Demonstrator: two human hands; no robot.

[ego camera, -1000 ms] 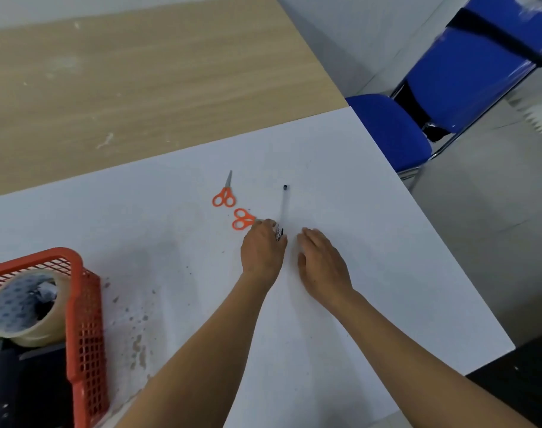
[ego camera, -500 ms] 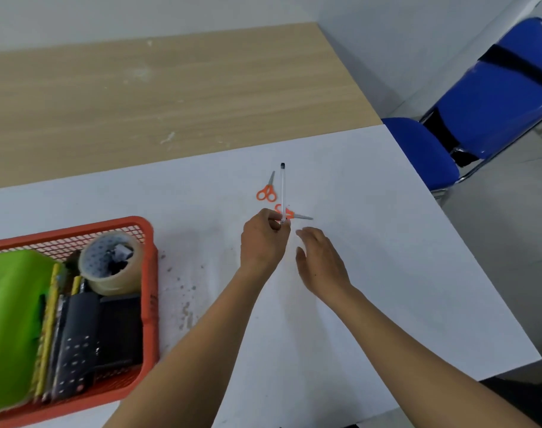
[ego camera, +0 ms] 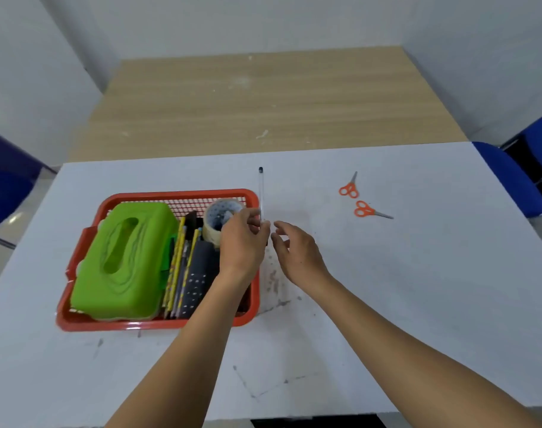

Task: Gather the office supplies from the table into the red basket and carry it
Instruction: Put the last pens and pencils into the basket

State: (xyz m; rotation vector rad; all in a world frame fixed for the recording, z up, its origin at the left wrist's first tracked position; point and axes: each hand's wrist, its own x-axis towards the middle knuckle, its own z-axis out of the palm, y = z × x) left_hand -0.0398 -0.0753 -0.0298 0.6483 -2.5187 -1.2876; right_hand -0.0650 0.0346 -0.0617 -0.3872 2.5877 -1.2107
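My left hand [ego camera: 243, 242] grips a clear pen [ego camera: 260, 193] with a black cap, held upright above the right rim of the red basket [ego camera: 158, 325]. My right hand [ego camera: 296, 250] hovers just right of it, fingers apart and empty. Inside the basket lie a green tissue box [ego camera: 124, 261], yellow pencils, a dark dotted case [ego camera: 197, 282] and a roll of tape [ego camera: 221, 216]. Two orange-handled scissors [ego camera: 350, 188] [ego camera: 368, 210] lie on the white table to the right.
The white table [ego camera: 418, 288] meets a wooden table [ego camera: 263, 103] at the back. A blue chair [ego camera: 516, 177] stands at the right edge, another dark blue one [ego camera: 7, 183] at the left. White walls surround the tables.
My left hand lifted the pen off the table and carried it left over the basket's rim. The right hand followed, still empty. The view swung left, bringing the whole basket into sight.
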